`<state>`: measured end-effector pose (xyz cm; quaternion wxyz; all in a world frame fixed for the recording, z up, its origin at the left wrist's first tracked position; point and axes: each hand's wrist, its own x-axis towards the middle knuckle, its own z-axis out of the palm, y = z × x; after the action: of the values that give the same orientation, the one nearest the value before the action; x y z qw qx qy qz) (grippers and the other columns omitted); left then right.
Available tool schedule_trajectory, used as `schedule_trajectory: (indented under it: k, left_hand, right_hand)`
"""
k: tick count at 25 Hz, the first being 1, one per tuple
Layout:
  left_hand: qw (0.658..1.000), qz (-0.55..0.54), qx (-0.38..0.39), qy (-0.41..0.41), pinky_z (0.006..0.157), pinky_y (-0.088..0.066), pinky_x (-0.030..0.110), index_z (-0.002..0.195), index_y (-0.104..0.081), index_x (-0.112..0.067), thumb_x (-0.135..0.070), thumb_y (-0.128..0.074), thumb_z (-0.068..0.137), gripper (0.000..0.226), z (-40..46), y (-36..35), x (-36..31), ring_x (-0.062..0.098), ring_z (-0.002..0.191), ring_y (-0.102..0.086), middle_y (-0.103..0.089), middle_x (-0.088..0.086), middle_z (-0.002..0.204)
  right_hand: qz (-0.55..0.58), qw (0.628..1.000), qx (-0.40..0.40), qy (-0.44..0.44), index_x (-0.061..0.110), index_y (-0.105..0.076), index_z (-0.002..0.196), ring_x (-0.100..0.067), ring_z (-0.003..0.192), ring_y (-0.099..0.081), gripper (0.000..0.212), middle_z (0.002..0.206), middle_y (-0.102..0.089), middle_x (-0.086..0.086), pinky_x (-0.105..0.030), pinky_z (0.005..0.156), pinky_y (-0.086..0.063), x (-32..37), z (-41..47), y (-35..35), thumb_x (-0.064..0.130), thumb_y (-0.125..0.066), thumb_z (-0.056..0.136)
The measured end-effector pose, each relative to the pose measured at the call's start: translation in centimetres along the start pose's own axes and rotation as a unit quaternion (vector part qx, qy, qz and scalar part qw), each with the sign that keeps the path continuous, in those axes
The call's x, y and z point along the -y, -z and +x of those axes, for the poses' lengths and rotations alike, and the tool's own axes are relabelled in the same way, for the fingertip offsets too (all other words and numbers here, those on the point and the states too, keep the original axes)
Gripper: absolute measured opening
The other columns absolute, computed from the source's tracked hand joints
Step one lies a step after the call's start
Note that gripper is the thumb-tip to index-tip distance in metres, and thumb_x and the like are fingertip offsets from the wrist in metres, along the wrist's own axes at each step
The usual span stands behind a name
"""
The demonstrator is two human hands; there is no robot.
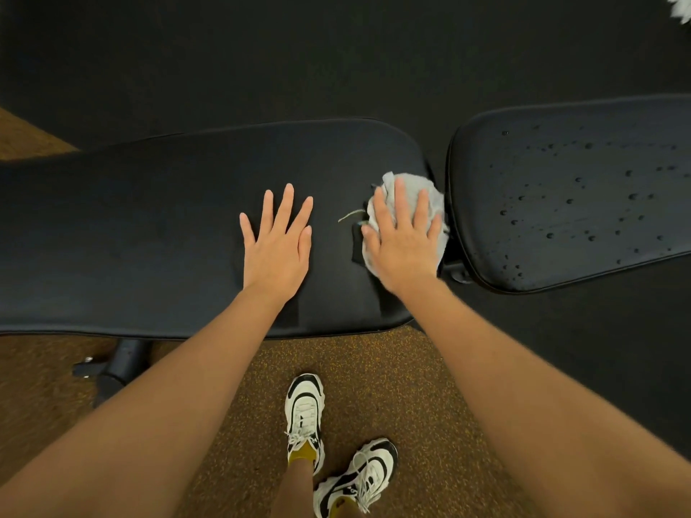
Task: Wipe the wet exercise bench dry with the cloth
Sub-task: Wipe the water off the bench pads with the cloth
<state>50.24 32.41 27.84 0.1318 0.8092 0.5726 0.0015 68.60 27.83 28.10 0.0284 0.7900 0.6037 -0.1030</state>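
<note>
A black padded exercise bench runs across the view in two pads. The long left pad (149,226) looks matte with no drops on it. The shorter right pad (568,196) is dotted with water drops. My left hand (278,237) lies flat on the long pad, fingers spread, holding nothing. My right hand (402,237) presses flat on a crumpled light grey cloth (396,183) at the long pad's right end, beside the gap between the pads. A thin loose thread sticks out from the cloth's left side.
Speckled brown rubber floor (392,379) lies in front of the bench, dark flooring behind it. My feet in white and black sneakers (304,416) stand close to the bench. A black frame leg (112,368) juts out at lower left. Something white and fluffy (682,7) shows at the top right corner.
</note>
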Motion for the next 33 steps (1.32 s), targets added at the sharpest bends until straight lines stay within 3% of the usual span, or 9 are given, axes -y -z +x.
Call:
schedule_trajectory:
  k: [2, 4, 8, 13, 18, 20, 26, 30, 33]
  left_hand:
    - [1.000, -0.001, -0.004, 0.007, 0.114, 0.000, 0.056, 0.150, -0.014, -0.031, -0.034, -0.017, 0.101, 0.049, 0.1, -0.1, -0.2, 0.023, 0.147, 0.005, -0.002, -0.003, 0.160]
    - [1.000, -0.002, -0.005, 0.015, 0.113, 0.000, 0.057, 0.150, -0.014, -0.032, -0.034, -0.015, 0.100, 0.050, 0.2, -0.2, -0.4, 0.023, 0.147, 0.005, -0.003, -0.004, 0.160]
    - [1.000, 0.005, -0.009, 0.003, 0.114, -0.001, 0.057, 0.150, -0.015, -0.032, -0.034, -0.016, 0.100, 0.050, 0.2, -0.1, -0.2, 0.023, 0.147, 0.003, -0.005, -0.003, 0.160]
    - [1.000, 0.003, -0.005, -0.008, 0.114, 0.000, 0.056, 0.149, -0.016, -0.032, -0.034, -0.016, 0.100, 0.049, 0.3, 0.0, 0.2, 0.022, 0.147, 0.002, -0.006, -0.003, 0.160]
    - [1.000, 0.001, 0.005, 0.011, 0.114, 0.000, 0.056, 0.149, -0.014, -0.033, -0.034, -0.016, 0.100, 0.049, 0.3, 0.2, -0.3, 0.021, 0.147, 0.004, -0.005, -0.004, 0.160]
    - [1.000, -0.005, 0.009, 0.023, 0.113, 0.000, 0.056, 0.149, -0.014, -0.032, -0.034, -0.016, 0.100, 0.050, 0.3, 0.3, -0.7, 0.022, 0.147, 0.005, -0.004, -0.004, 0.160]
    - [0.996, -0.024, 0.032, 0.075, 0.115, 0.000, 0.055, 0.150, -0.011, -0.030, -0.034, -0.014, 0.101, 0.050, 0.5, 0.6, -2.6, 0.022, 0.146, 0.008, 0.001, -0.004, 0.160]
    - [0.993, -0.043, 0.051, 0.098, 0.115, -0.002, 0.054, 0.151, -0.010, -0.027, -0.033, -0.013, 0.102, 0.049, 0.5, 1.1, -4.4, 0.022, 0.146, 0.008, 0.002, -0.003, 0.160]
    - [0.992, -0.078, 0.045, 0.082, 0.117, -0.003, 0.051, 0.151, -0.011, -0.026, -0.033, -0.013, 0.102, 0.049, 0.6, 1.6, -7.2, 0.019, 0.146, 0.006, 0.000, -0.005, 0.160]
  right_hand:
    - [-0.010, 1.000, 0.013, 0.000, 0.024, -0.011, 0.151, -0.041, 0.144, -0.005, 0.063, 0.159, -0.010, -0.007, -0.060, 0.113, -0.012, 1.0, -3.8, -0.6, 0.051, -0.010, 0.094]
    - [-0.041, 0.997, 0.050, 0.037, 0.026, -0.004, 0.151, -0.039, 0.145, 0.001, 0.062, 0.160, -0.001, -0.004, -0.060, 0.114, -0.010, 1.3, -6.2, -0.7, 0.051, -0.006, 0.094]
    - [-0.032, 0.993, 0.064, 0.093, 0.034, 0.005, 0.150, -0.032, 0.145, 0.011, 0.057, 0.159, 0.012, 0.005, -0.058, 0.115, -0.003, 0.7, -1.4, 0.6, 0.049, -0.013, 0.098]
    - [-0.018, 0.996, 0.064, 0.064, 0.037, 0.001, 0.149, -0.031, 0.145, 0.009, 0.055, 0.159, 0.010, 0.008, -0.056, 0.115, -0.003, -1.0, 4.6, 1.9, 0.049, -0.017, 0.099]
    - [-0.004, 1.000, 0.024, 0.018, 0.028, -0.007, 0.151, -0.038, 0.145, 0.000, 0.063, 0.160, -0.004, -0.002, -0.060, 0.112, -0.009, -0.2, -0.3, 0.6, 0.051, -0.009, 0.093]
    - [-0.026, 0.998, 0.032, 0.041, 0.024, -0.006, 0.151, -0.039, 0.145, 0.002, 0.062, 0.160, 0.001, -0.004, -0.060, 0.112, -0.008, 0.0, -2.7, 0.0, 0.049, -0.012, 0.094]
    - [-0.026, 0.984, 0.086, 0.155, 0.017, -0.010, 0.151, -0.036, 0.145, 0.000, 0.074, 0.160, 0.006, -0.003, -0.050, 0.114, -0.017, -1.1, -5.8, 1.5, 0.017, -0.052, 0.090]
    - [-0.058, 0.951, 0.121, 0.278, 0.013, -0.023, 0.149, -0.028, 0.143, -0.014, 0.066, 0.159, -0.005, -0.005, -0.042, 0.111, -0.022, -3.5, -6.2, 5.0, 0.006, -0.050, 0.089]
    - [-0.165, 0.940, 0.093, 0.285, 0.009, -0.018, 0.148, -0.029, 0.140, -0.015, 0.056, 0.157, -0.004, -0.008, -0.045, 0.108, -0.024, -5.3, -3.3, 9.8, 0.010, -0.039, 0.096]
